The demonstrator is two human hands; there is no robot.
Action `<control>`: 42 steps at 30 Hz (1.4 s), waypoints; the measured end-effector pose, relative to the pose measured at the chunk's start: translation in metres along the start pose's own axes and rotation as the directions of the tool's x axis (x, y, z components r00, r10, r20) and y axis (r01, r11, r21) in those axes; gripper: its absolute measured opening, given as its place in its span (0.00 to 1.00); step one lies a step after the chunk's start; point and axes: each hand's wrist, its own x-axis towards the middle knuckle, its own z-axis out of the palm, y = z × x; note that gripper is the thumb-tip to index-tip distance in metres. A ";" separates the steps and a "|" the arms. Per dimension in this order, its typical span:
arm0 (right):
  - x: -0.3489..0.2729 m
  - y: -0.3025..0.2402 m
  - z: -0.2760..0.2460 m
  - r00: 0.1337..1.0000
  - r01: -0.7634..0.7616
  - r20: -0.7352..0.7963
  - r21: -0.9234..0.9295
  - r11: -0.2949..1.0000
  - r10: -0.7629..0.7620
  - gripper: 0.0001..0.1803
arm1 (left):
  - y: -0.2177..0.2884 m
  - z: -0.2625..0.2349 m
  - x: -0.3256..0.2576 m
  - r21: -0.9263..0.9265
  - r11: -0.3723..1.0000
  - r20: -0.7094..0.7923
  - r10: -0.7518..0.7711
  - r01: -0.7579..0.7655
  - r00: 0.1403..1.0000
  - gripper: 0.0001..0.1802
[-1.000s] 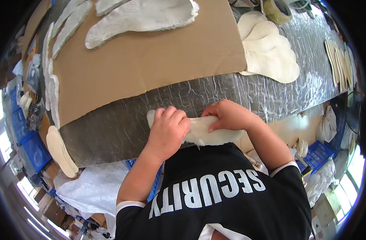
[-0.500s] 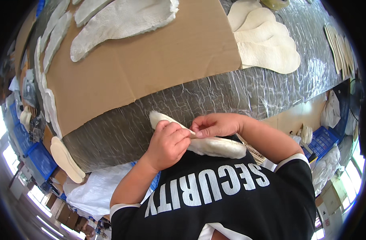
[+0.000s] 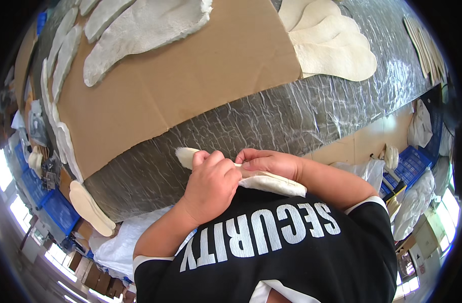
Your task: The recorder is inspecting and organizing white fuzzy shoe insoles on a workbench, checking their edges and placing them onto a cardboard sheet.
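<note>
A cream insole with white fleece pile (image 3: 274, 186) is held close to my body, at the near edge of the table. My left hand (image 3: 213, 182) is closed around it, and a fluffy tip (image 3: 186, 156) sticks out beyond the fingers. Thumb and fingers of my right hand (image 3: 272, 164) pinch its upper edge, just right of the left hand. The piece looks folded or doubled between the hands. My fingers hide its middle, so I cannot tell if it is one insole or two.
A brown cardboard sheet (image 3: 190, 76) covers much of the plastic-wrapped table (image 3: 271, 111), with white fleece pieces (image 3: 140, 35) on it. Fanned cream insoles (image 3: 337, 50) lie right of it. More insoles hang at the left edge (image 3: 91, 208) and lie far right (image 3: 423, 50). Blue crates (image 3: 410, 169) stand below.
Both hands keep their hold on the fleece insole. My right fingers have shifted slightly left along its edge, and the fluffy tip has moved a little left and down. The view has shifted slightly.
</note>
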 end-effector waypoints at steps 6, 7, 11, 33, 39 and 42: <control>0.001 0.016 0.007 1.000 -0.005 -0.001 0.014 1.000 0.005 0.11 | -0.004 0.010 -0.005 -0.150 0.966 -0.136 0.188 -0.208 0.973 0.09; 0.001 0.018 0.010 0.999 0.026 -0.019 -0.015 1.000 -0.026 0.11 | -0.005 0.013 -0.007 -0.221 0.955 -0.158 0.164 -0.197 0.974 0.10; 0.003 0.016 0.002 0.997 0.077 -0.012 -0.111 0.991 -0.079 0.11 | -0.005 0.016 -0.011 -0.245 0.949 -0.207 0.150 -0.199 0.967 0.13; 0.014 -0.026 0.017 0.972 -0.009 0.030 -0.987 -0.162 -0.232 0.11 | 0.008 0.041 -0.020 0.032 0.907 -0.155 0.420 -0.420 0.894 0.10; 0.018 -0.012 0.017 0.948 -0.131 -0.082 -0.981 -0.142 -0.308 0.12 | 0.010 0.044 -0.028 -0.046 0.927 -0.125 0.365 -0.373 0.923 0.10; 0.018 -0.003 0.013 0.935 -0.123 -0.073 -0.985 -0.124 -0.346 0.10 | 0.010 0.045 -0.027 -0.017 0.960 -0.099 0.275 -0.278 0.956 0.09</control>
